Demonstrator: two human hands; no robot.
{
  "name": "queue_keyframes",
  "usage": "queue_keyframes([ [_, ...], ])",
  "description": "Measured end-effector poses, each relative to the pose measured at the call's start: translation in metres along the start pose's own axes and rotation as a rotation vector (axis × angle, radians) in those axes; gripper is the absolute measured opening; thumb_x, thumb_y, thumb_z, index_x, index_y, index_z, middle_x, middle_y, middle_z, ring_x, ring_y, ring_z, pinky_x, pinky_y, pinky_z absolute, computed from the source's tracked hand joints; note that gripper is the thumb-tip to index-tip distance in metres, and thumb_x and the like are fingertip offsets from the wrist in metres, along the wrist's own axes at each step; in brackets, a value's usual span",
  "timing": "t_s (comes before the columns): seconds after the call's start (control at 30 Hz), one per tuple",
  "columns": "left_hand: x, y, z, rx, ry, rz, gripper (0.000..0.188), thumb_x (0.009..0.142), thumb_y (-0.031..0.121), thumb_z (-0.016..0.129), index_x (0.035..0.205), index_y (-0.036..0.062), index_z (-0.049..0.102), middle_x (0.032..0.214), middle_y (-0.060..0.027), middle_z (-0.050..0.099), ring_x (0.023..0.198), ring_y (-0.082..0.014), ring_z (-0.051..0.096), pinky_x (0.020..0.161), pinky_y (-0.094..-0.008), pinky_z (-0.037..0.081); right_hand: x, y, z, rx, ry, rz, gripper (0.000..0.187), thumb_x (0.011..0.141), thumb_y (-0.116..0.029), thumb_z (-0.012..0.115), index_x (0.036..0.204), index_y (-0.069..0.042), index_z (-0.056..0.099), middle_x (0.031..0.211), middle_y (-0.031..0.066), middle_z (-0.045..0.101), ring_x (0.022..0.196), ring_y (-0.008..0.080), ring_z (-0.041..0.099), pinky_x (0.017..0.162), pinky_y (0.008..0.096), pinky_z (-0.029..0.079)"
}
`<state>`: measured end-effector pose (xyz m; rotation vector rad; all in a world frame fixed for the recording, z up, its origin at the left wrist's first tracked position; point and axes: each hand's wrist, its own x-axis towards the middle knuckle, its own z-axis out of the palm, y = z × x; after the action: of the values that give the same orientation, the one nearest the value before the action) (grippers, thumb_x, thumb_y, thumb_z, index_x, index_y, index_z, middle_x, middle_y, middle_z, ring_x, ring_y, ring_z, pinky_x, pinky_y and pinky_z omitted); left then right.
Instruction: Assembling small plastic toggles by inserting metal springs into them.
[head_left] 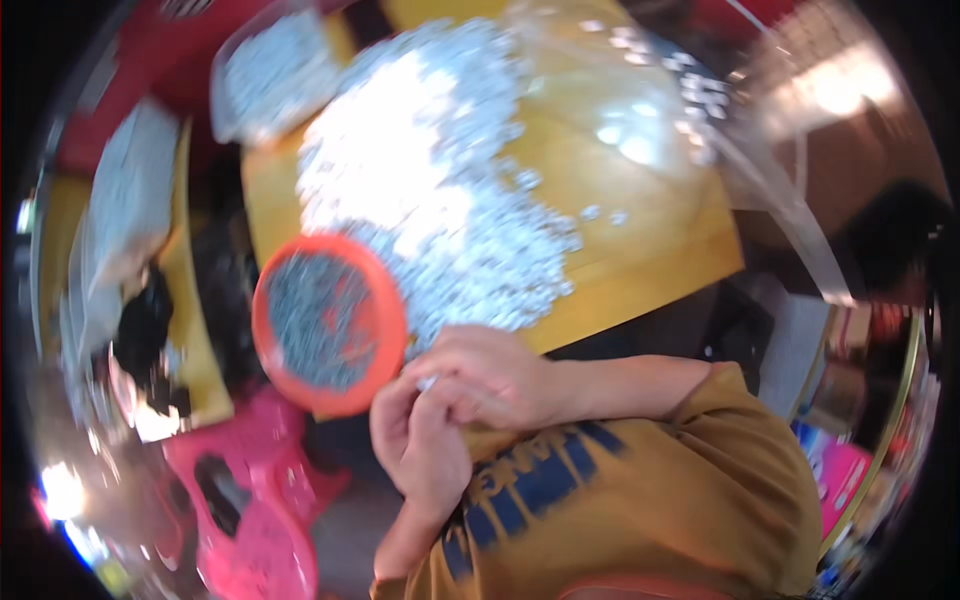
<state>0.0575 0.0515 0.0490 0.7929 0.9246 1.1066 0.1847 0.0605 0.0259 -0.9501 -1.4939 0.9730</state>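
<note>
Pinching, head view: left hand (425, 440) and right hand (490, 375) narrow, fingertips meeting around a small white piece (427, 383); its long axis too small to read.
Orange bowl (390, 305): ahead-left, just beside the fingertips, grey pins (310, 320) inside.
White pile (480, 265): straight ahead, nearer right hand.

An orange bowl (393, 305) blocks leftward; the yellow sheet (640, 270) offers room.

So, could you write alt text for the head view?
A person's left hand and right hand meet at a small white piece, beside an orange bowl of thin grey pieces and a heap of white bits on yellow sheeting.
</note>
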Motion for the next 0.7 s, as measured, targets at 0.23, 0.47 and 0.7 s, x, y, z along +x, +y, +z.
queue_keyframes([
  [0.23,-0.005,0.002,0.018,0.049,-0.151,0.063,0.031,0.087,0.014,0.053,0.112,-0.002,0.046,0.081,-0.006,0.054,0.064,-0.0109,0.05,0.058,-0.0221,0.042,-0.013,-0.034,-0.051,-0.12,0.169,-0.247,0.022,0.083,-0.006,0.054,0.105,-0.003,0.056,0.082,0.0088,0.058,0.071,0.0254,0.056,0.06,0.034,0.043],
  [0.47,-0.001,-0.006,0.02,0.152,-0.13,0.037,0.026,0.086,0.012,0.053,0.108,-0.0014,0.049,0.073,-0.0065,0.052,0.056,-0.0108,0.046,0.052,-0.0229,0.039,-0.012,-0.096,-0.179,-0.984,0.589,-0.168,0.021,0.076,0.001,0.063,0.096,0.003,0.059,0.083,0.0083,0.061,0.066,0.0135,0.057,0.059,0.0232,0.045],
  [0.7,-0.002,-0.012,0.026,0.159,-0.119,-0.017,0.018,0.086,0.008,0.053,0.102,-0.0004,0.05,0.071,-0.0067,0.053,0.055,-0.0113,0.047,0.051,-0.0225,0.038,-0.021,-0.072,-0.238,-1.013,0.39,0.345,0.017,0.079,-0.006,0.058,0.094,0.002,0.057,0.067,0.0049,0.054,0.057,0.0113,0.048,0.056,0.0242,0.041],
])
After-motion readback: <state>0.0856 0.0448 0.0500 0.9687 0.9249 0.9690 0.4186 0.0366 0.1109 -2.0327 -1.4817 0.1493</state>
